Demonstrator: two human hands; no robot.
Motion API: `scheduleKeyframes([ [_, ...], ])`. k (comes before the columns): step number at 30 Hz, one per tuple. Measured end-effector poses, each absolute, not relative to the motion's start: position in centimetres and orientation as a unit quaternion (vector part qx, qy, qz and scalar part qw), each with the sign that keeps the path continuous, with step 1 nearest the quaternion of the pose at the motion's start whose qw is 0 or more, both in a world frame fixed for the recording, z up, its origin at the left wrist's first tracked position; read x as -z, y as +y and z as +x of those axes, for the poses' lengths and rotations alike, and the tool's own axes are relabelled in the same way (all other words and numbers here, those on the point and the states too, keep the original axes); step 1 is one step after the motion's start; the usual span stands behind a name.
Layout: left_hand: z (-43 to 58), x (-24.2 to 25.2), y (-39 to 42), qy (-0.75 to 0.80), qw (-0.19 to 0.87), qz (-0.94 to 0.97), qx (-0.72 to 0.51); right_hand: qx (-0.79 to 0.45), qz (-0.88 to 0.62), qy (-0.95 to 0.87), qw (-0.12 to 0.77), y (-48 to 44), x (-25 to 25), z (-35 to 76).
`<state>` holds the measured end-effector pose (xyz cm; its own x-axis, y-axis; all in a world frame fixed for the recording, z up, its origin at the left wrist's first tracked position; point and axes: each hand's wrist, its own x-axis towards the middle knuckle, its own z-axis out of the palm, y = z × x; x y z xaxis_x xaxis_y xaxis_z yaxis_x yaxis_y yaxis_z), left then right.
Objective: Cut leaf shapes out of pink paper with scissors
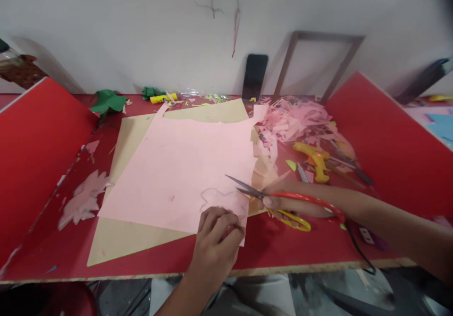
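A large pink paper sheet [177,160] lies on a tan board [136,238], with a wavy pencil outline [215,191] drawn near its lower right corner. My left hand [219,235] is on the sheet's near edge beside that outline, fingers curled and closed on the paper. In my right hand [274,202] are scissors [253,192] with a yellow handle loop. Their blades point left over the sheet's right edge, slightly parted. A curved red piece [307,198], with a black cord by its end, runs over my right hand and wrist; I cannot tell whether it belongs to the scissors.
Pink paper shreds [293,120] pile up at the back right, near a yellow glue gun [314,160]. Stacked pink leaf-like cutouts [85,198] lie at left. A phone [255,77] leans on the wall. Red panels [382,141] flank the red table [159,264].
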<state>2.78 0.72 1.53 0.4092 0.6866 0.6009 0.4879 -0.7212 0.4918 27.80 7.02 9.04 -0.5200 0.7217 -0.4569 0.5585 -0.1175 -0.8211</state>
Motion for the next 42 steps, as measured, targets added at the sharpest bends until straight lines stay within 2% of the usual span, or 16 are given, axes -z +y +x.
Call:
scheduleKeyframes([
  [3, 2.8, -1.5, 0.8, 0.346, 0.118, 0.83, -0.421, -0.586, -0.413, -0.697, 0.005, 8.7, -9.4, 26.9],
  [11, 2.7, -1.2, 0.7, 0.347, 0.128, 0.83, -0.417, -0.575, -0.37, -0.728, -0.034, 10.9, -8.7, 26.2],
  [17, 2.6, -1.1, 0.6, 0.35, 0.139, 0.83, -0.412, -0.635, -0.429, -0.641, -0.04, 10.1, -8.6, 26.1],
  [23, 2.5, -0.9, 0.6, 0.351, 0.148, 0.829, -0.41, -0.583, -0.411, -0.7, 0.017, 9.6, -7.4, 26.2],
  [27, 2.4, -1.0, 0.6, 0.347, 0.155, 0.828, -0.413, -0.617, -0.465, -0.634, -0.043, 9.0, -7.9, 26.3],
  [30, 2.3, -1.2, 0.5, 0.337, 0.155, 0.821, -0.435, -0.599, -0.418, -0.679, -0.069, 8.7, -9.1, 26.1],
  [33, 2.2, -1.2, 0.4, 0.33, 0.155, 0.813, -0.454, -0.583, -0.395, -0.706, -0.076, 9.1, -10.0, 25.5],
  [37, 2.1, -0.9, 0.3, 0.312, 0.159, 0.818, -0.457, -0.621, -0.39, -0.676, -0.07, 10.2, -10.1, 24.6],
  [42, 2.2, -1.0, 0.4, 0.302, 0.158, 0.824, -0.452, -0.595, -0.369, -0.712, -0.06, 11.8, -10.0, 23.6],
])
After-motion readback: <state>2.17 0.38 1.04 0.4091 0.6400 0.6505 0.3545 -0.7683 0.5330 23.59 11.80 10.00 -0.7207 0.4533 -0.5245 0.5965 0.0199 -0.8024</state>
